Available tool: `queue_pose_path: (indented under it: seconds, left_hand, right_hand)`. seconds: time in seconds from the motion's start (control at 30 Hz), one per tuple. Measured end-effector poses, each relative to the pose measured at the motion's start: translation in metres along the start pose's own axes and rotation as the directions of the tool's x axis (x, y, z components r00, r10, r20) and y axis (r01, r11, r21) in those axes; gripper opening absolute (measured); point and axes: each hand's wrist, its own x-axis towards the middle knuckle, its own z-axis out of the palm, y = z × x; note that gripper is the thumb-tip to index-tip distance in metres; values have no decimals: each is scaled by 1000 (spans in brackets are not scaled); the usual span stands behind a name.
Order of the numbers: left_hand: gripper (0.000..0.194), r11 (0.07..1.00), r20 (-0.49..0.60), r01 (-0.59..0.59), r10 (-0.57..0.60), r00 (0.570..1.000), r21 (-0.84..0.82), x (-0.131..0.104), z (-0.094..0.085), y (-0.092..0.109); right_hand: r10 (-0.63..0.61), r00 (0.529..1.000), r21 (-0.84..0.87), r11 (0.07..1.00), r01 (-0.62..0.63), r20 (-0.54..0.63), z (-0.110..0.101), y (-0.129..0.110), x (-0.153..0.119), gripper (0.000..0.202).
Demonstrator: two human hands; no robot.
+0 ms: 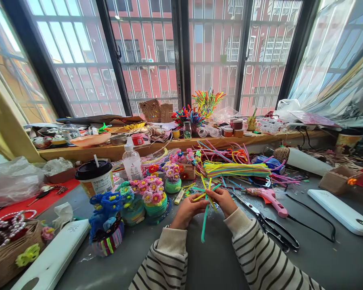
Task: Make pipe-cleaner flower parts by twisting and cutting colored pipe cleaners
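Between my two hands is a star-like cluster of crossed pipe cleaners [204, 225], some yellow and some teal-green. One long teal stem hangs down toward the table; shorter ends fan out at the top. My left hand [188, 208] pinches the cluster from the left, by a yellow stem. On the other side my right hand [224, 200] grips it with thumb and fingers near the crossing point. Right of my hands lie large scissors [268, 225] and a pink glue gun [270, 198]. Behind them sits a bundle of yellow and green pipe cleaners [237, 169].
Small pots of fuzzy flowers, one blue [106, 217] and one pink [153, 195], stand to the left. Nearby are a lidded cup [95, 181] and a clear bottle [132, 163]. White power banks [341, 211] lie at both sides. The glue gun's cord [320, 229] loops rightward.
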Motion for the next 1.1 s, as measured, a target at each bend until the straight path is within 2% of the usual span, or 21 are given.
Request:
queue_pose_path:
  seconds: [0.1, 0.2, 0.53, 0.63, 0.73, 0.9, 1.1]
  left_hand:
    - [32, 999, 19, 11, -10, 1000, -33, 2, 0, -4]
    - [23, 997, 18, 31, -30, 999, -77, 4, 1, -8]
    - [19, 974, 75, 1, 17, 997, -228, 8, 6, -12]
    - [23, 979, 66, -12, 26, 998, -202, 10, 4, -15]
    - [23, 991, 10, -74, 76, 997, -110, 11, 6, -16]
    - [22, 978, -133, -176, 190, 973, 109, 9, 11, -13]
    - [23, 993, -33, -103, 105, 994, 53, 6, 12, -11]
  right_hand:
    - [-2, 1000, 31, 1000, 3, -20, 0, 1, 1, 28]
    - [2, 999, 70, 998, 1, -36, 0, 2, 1, 29]
    - [50, 995, 186, 980, -65, 81, 3, -1, -2, 26]
    - [78, 990, 222, 970, -102, 117, 6, -2, -4, 26]
    - [63, 991, 188, 979, -84, 117, 6, -2, -5, 28]
    - [17, 999, 62, 998, -18, 29, 4, 0, -4, 31]
    - [-16, 1000, 89, 996, 15, 3, 5, -1, -4, 29]
